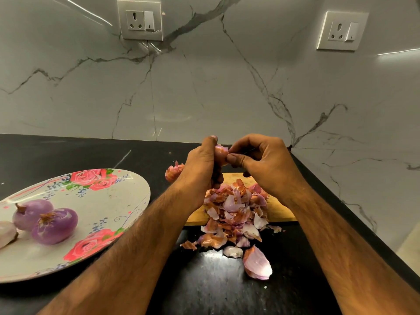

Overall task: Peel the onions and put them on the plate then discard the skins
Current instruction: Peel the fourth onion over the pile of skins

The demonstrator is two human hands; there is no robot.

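My left grip (202, 164) is curled round a small onion (221, 155), holding it up above the far end of the cutting board (280, 209), toward the back right corner of the counter (68, 153). The onion sits between my two hands, mostly hidden by my left fingers, with only its papery top showing. My right grip (266, 164) meets it from the right, thumb and forefinger pinching at the skin near that top. Below my wrists a heap of skins (234, 212) covers the board and spills over its near edge onto the counter, with one big pale piece (258, 263) lying nearest me. Another unpeeled onion (173, 172) rests on the counter just left of my left grip. Toward the left edge, the flowered plate (136, 187) carries three peeled onions (54, 226).
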